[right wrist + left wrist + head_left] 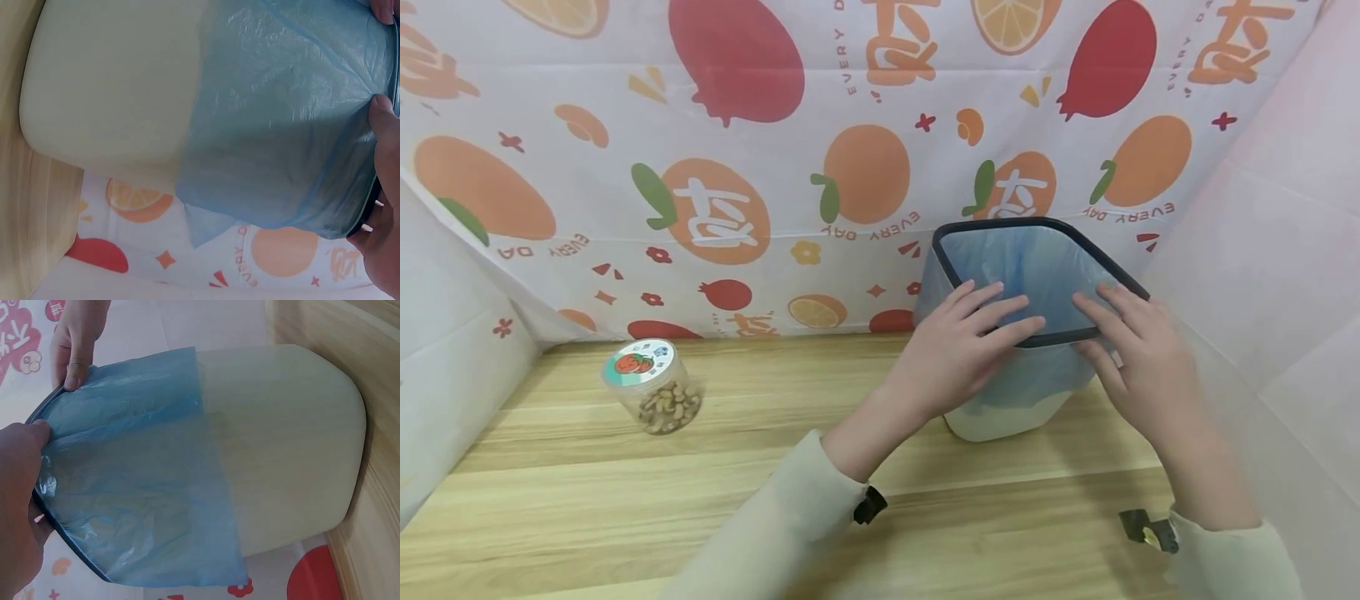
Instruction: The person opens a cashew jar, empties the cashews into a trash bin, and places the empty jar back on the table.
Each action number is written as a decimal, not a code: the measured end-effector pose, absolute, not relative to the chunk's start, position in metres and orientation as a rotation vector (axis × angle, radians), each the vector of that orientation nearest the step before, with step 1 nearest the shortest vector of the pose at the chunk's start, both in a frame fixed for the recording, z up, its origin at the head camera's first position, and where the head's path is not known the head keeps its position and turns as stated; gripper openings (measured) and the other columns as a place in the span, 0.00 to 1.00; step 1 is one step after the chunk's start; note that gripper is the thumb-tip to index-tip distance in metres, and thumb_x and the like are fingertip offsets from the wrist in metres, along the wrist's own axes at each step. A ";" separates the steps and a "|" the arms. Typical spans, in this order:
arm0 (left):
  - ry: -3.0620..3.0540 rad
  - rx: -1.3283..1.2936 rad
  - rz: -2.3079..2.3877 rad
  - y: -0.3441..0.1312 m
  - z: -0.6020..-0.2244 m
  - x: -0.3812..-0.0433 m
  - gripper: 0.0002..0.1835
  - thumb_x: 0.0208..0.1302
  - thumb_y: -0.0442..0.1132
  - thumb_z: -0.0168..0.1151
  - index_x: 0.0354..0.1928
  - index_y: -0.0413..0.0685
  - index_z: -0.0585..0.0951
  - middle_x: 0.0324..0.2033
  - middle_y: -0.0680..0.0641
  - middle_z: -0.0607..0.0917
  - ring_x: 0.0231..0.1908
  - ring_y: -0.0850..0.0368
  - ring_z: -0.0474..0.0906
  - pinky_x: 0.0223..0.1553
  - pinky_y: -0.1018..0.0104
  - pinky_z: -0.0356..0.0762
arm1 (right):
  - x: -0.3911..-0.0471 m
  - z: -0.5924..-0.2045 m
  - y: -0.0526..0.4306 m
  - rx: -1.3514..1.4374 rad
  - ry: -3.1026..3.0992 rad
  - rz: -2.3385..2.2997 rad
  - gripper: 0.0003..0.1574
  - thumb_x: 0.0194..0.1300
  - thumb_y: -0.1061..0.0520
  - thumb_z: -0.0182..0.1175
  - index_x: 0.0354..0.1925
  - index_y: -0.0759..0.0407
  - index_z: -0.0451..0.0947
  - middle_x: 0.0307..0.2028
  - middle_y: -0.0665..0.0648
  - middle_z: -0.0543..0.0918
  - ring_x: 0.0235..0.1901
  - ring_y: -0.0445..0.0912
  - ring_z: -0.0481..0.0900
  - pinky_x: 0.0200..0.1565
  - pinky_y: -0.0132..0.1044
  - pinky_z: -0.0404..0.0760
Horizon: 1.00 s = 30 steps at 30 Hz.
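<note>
A pale trash can (1007, 422) stands on the table, lined with a translucent blue garbage bag (1030, 262) folded down over its outside. A black rim ring (1003, 223) runs round its mouth. At the near left side of the mouth, my left hand (958, 346) grips the rim, fingers over the inside. My right hand (1153, 362) holds the rim at the near right corner. In the left wrist view, the thumb of the left hand (19, 487) lies against the bag's outside. The right wrist view has the right hand (387, 162) likewise, its thumb pressing the bag.
To the left on the wooden table (737, 492) stands a clear jar (666, 396) of cashew-like nuts with a printed lid. A fruit-patterned cloth (790, 179) hangs right behind the trash can. A pale side wall (1285, 275) rises at the right.
</note>
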<state>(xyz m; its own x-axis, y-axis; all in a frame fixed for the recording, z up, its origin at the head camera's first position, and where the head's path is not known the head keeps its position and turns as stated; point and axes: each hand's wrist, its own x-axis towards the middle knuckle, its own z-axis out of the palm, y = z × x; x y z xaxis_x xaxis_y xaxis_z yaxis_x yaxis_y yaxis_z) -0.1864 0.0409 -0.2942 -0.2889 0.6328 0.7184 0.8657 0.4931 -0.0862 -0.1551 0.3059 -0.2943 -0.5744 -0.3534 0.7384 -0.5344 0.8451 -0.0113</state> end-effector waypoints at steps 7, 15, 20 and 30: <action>-2.013 -1.221 -0.411 0.031 -0.294 -0.184 0.19 0.71 0.45 0.61 0.63 0.61 0.80 0.63 0.50 0.80 0.68 0.48 0.70 0.73 0.51 0.59 | -0.152 -0.293 0.294 0.630 -2.215 0.273 0.37 0.74 0.32 0.45 0.62 0.55 0.79 0.59 0.67 0.80 0.62 0.67 0.74 0.67 0.64 0.64; -2.002 -1.202 -0.418 0.020 -0.294 -0.181 0.19 0.70 0.44 0.63 0.62 0.61 0.80 0.62 0.50 0.80 0.68 0.47 0.70 0.72 0.49 0.61 | -0.151 -0.294 0.280 0.649 -2.197 0.335 0.30 0.61 0.51 0.68 0.61 0.54 0.80 0.58 0.66 0.81 0.59 0.65 0.76 0.63 0.64 0.67; -2.010 -1.201 -0.408 0.013 -0.295 -0.181 0.20 0.69 0.44 0.63 0.62 0.61 0.80 0.63 0.50 0.80 0.68 0.47 0.70 0.72 0.50 0.60 | -0.151 -0.294 0.273 0.655 -2.189 0.325 0.30 0.59 0.53 0.68 0.60 0.54 0.80 0.57 0.67 0.81 0.58 0.65 0.77 0.60 0.63 0.69; -1.984 -1.191 -0.412 0.001 -0.295 -0.178 0.19 0.68 0.42 0.64 0.61 0.59 0.81 0.62 0.49 0.81 0.67 0.47 0.71 0.70 0.49 0.64 | -0.150 -0.295 0.262 0.662 -2.187 0.336 0.31 0.58 0.53 0.69 0.61 0.54 0.80 0.57 0.67 0.81 0.59 0.64 0.76 0.62 0.63 0.68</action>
<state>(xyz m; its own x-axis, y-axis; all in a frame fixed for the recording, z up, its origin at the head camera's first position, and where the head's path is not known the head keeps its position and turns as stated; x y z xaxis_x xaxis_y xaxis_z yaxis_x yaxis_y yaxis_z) -0.1783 0.0014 -0.2955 -0.2656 0.6034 0.7519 0.8531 0.5104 -0.1083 -0.1500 0.2619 -0.2955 -0.5360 -0.3464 0.7699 -0.5615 0.8273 -0.0187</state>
